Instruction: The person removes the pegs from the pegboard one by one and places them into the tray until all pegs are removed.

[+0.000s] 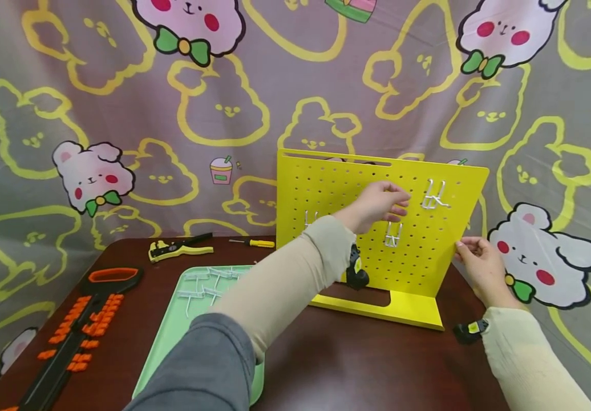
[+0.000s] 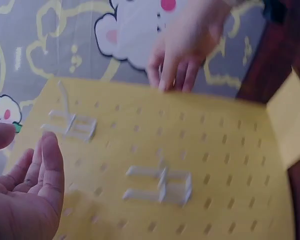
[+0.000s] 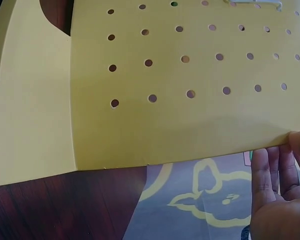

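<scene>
A yellow pegboard (image 1: 336, 188) stands upright on its flat foot. My right hand (image 1: 482, 268) pinches the board's right edge, thumb on the front face and the other fingers behind, as the right wrist view shows too (image 3: 282, 195). In front of the board, my left hand (image 1: 377, 204) has loosely bent fingers and holds nothing visible. Its fingertips are near a white wire hook (image 1: 433, 200) mounted at the upper right. A second wire hook (image 1: 393, 235) sits lower, near the middle. At the left, another hook (image 1: 308, 219) is partly hidden by my left arm.
A green tray (image 1: 164, 348) with several white wire hooks (image 1: 200, 291) lies left of the board, partly under my left arm. Behind it are yellow wire strippers (image 1: 187, 250) and a screwdriver (image 1: 260, 243). A black-and-orange brush-like tool (image 1: 82, 319) lies far left. A patterned curtain hangs behind.
</scene>
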The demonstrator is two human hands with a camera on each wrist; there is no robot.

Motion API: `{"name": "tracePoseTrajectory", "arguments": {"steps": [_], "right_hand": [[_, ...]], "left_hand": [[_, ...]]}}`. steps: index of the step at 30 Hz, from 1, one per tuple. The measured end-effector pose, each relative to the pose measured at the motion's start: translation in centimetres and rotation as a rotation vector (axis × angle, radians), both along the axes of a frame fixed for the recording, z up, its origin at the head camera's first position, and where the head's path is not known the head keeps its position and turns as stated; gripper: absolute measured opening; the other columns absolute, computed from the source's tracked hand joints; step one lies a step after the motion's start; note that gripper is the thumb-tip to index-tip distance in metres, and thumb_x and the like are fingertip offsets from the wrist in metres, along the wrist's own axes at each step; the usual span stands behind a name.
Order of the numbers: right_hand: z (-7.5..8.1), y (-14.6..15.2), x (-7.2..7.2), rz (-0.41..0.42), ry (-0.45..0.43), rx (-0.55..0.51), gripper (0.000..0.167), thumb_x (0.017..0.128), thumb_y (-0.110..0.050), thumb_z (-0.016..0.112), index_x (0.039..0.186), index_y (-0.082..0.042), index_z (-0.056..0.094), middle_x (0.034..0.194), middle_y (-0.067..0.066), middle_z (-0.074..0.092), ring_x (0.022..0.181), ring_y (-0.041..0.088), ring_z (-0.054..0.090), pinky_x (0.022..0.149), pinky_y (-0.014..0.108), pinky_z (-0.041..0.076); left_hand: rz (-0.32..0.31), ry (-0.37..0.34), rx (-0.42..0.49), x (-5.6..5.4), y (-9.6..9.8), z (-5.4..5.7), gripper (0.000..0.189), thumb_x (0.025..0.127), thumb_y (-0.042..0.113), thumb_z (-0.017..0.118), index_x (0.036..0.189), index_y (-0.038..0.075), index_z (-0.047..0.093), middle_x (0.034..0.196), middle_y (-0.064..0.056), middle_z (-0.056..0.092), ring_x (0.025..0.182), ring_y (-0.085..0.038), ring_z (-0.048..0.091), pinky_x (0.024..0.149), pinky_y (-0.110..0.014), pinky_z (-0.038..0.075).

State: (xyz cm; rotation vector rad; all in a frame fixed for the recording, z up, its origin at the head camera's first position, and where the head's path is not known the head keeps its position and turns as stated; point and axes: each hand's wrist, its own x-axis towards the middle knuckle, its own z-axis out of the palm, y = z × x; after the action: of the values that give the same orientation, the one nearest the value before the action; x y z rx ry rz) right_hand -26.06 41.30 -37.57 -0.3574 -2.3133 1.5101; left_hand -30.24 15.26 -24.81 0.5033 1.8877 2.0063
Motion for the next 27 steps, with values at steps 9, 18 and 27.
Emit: {"name": "tracePoseTrajectory", "arguments": {"steps": [9, 18, 27], "right_hand": [[0.3, 0.1, 0.0, -0.002, 0.003, -0.004, 0.025, 0.108, -0.025, 0.057, 0.120, -0.003, 0.056, 0.100, -0.002, 0.056, 0.083, 0.001, 0.061, 0.074, 0.008, 0.053], [0.5, -0.5, -0.2, -0.016, -0.020, 0.012, 0.027, 0.109, -0.026, 0.055, 0.124, -0.004, 0.055, 0.111, 0.007, 0.057, 0.089, 0.003, 0.060, 0.090, 0.021, 0.055], [-0.2, 0.0, 0.4, 0.036, 0.040, 0.003, 0.024, 0.108, -0.020, 0.055, 0.121, 0.000, 0.054, 0.100, 0.000, 0.058, 0.088, 0.004, 0.061, 0.080, 0.011, 0.054]], "left_hand": [[0.052, -0.133, 0.151, 1.5, 5.0, -0.8, 0.014, 0.102, 0.013, 0.067, 0.103, -0.001, 0.066, 0.093, -0.015, 0.071, 0.072, -0.017, 0.065, 0.080, -0.034, 0.062], [0.199, -0.293, 0.304, 1.7, 7.2, -0.9, 0.025, 0.103, 0.017, 0.066, 0.087, -0.003, 0.069, 0.071, -0.010, 0.067, 0.064, -0.017, 0.064, 0.083, -0.039, 0.062], [0.175, -0.338, 0.324, 1.9, 8.1, -1.5, 0.022, 0.101, 0.009, 0.067, 0.085, -0.005, 0.072, 0.071, -0.011, 0.069, 0.063, -0.017, 0.065, 0.081, -0.038, 0.062]]}}
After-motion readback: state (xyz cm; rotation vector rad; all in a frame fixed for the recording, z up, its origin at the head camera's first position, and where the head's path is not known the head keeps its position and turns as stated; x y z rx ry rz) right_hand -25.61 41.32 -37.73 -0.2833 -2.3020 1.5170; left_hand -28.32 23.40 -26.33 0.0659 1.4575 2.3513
